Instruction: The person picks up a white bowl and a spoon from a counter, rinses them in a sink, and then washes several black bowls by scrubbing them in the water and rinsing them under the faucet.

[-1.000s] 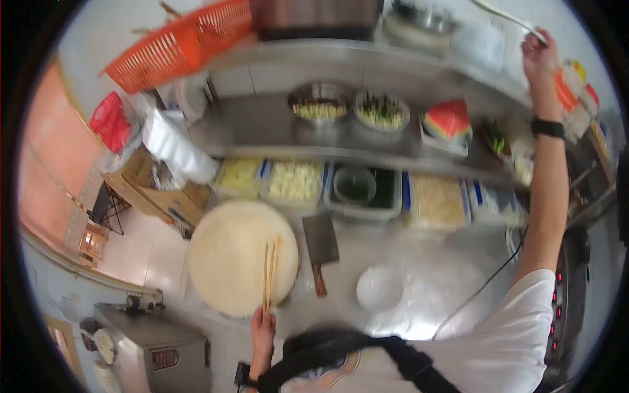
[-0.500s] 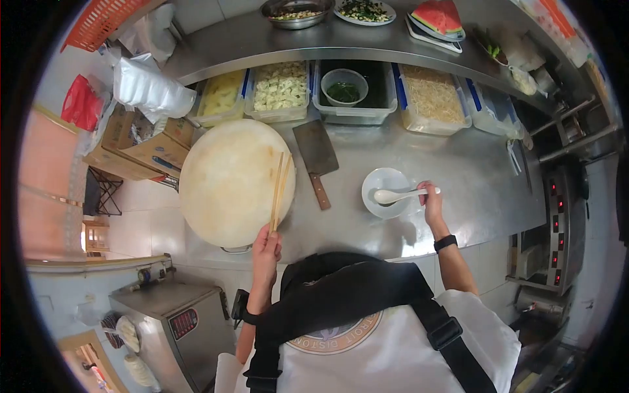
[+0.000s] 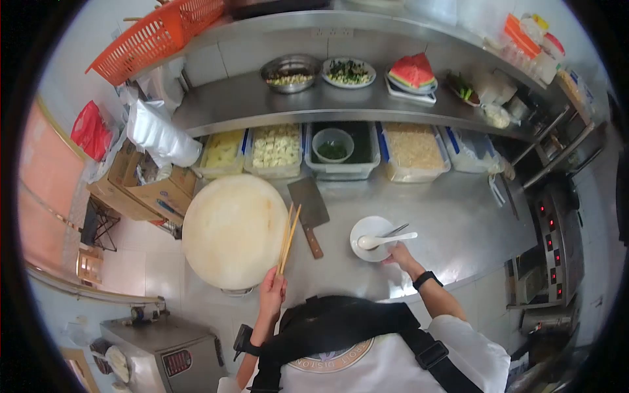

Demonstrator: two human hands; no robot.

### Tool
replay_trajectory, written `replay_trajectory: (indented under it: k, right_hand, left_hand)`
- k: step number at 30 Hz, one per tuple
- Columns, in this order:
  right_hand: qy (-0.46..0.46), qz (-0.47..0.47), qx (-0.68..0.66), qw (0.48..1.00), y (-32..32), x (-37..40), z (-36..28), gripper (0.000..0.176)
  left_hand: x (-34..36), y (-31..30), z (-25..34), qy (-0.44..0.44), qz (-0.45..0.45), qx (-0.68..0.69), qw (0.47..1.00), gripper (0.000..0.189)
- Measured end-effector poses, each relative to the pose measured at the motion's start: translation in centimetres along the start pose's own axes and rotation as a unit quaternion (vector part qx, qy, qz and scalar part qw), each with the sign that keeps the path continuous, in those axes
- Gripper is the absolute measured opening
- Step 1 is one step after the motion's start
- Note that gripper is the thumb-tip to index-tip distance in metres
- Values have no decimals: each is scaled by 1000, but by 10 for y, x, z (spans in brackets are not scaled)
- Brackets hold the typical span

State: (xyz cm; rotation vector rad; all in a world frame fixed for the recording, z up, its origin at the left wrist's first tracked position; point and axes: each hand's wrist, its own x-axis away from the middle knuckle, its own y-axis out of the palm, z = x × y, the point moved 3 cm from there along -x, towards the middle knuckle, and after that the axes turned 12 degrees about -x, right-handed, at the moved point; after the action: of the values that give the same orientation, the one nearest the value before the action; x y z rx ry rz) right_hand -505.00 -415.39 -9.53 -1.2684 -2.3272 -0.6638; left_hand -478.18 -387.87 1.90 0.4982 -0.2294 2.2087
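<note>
A pair of wooden chopsticks (image 3: 289,240) points up from my left hand (image 3: 271,293), whose fingers are wrapped round their lower ends. Beside them lie a round pale cutting board (image 3: 234,230) and a cleaver (image 3: 309,208) with a wooden handle. My right hand (image 3: 401,256) is closed at the right rim of a white bowl (image 3: 360,231) on the steel table. Resting in the bowl, a white spoon (image 3: 392,240) extends over the rim above that hand. A thin dark utensil (image 3: 396,230) also shows in the bowl.
Behind the board, food tubs (image 3: 274,151) line the steel table (image 3: 445,216) under a shelf (image 3: 367,108) with a metal bowl (image 3: 290,73), a plate of greens (image 3: 348,73) and watermelon (image 3: 413,71). Cardboard boxes (image 3: 151,191) stand left; a panel with red lights (image 3: 553,242) is right.
The view has tilted up, showing more of the shelf. My right hand has let go of the spoon handle and moved to the bowl's rim. The chopstick tips have spread slightly.
</note>
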Motion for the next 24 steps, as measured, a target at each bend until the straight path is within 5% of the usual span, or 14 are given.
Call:
replay_trajectory:
  k: [3, 10, 13, 14, 19, 21, 24]
  right_hand:
    - [-50, -7, -2, 999, 1, 10, -60, 33]
    - [-235, -53, 170, 955, 55, 108, -379, 27]
    - [-161, -39, 118, 979, 67, 120, -500, 22]
    - [-223, -45, 65, 972, 76, 119, -532, 23]
    - [-380, -68, 48, 921, 120, 99, -669, 25]
    - [-418, -23, -3, 908, 134, 79, -704, 22]
    - [-408, 3, -23, 913, 140, 27, -747, 19]
  left_hand:
    - [-7, 0, -3, 20, -16, 0, 1000, 34]
    - [-14, 10, -2, 17, -18, 2, 1000, 28]
    - [-16, 9, -1, 27, -1, -16, 1000, 26]
    - [-16, 6, -5, 20, -3, -25, 999, 25]
    - [-13, -10, -19, -3, 61, -2, 998, 20]
    - [-1, -16, -5, 112, 126, -110, 979, 39]
    - [-2, -23, -19, 59, 179, -145, 971, 48]
